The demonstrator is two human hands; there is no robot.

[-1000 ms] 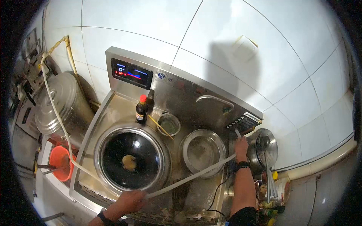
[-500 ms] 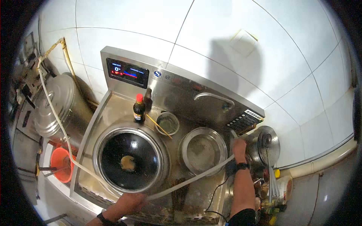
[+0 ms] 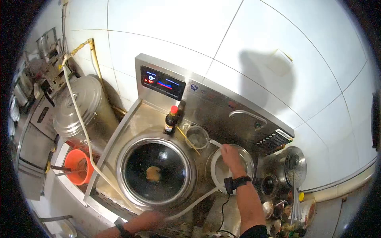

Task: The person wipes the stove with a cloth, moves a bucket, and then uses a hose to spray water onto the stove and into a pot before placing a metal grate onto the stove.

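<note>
A pale hose (image 3: 194, 204) runs from the yellow wall pipe, along the stove's left edge, through both my hands. My right hand (image 3: 231, 158), with a black wristband, is closed round the hose near its free end. It is above the round metal pan (image 3: 248, 162), and the hose tip points at the small bowl (image 3: 197, 137). At the front edge, my left hand (image 3: 151, 221) is wrapped round the hose, slightly blurred. The large wok (image 3: 135, 186) beside it holds dark liquid with a brownish lump in it.
A red-capped dark bottle (image 3: 171, 120) stands behind the wok, with a thin yellow stick (image 3: 188, 141) beside it. A curved tap (image 3: 248, 115) juts from the steel backsplash. A large lidded pot (image 3: 85, 111) and orange bucket (image 3: 75, 166) stand left; ladles (image 3: 295, 198) and containers crowd the right.
My right hand has moved left with the hose end, from beside the control panel to above the pan. My left hand still holds the hose. The view has shifted, so the stove appears further right.
</note>
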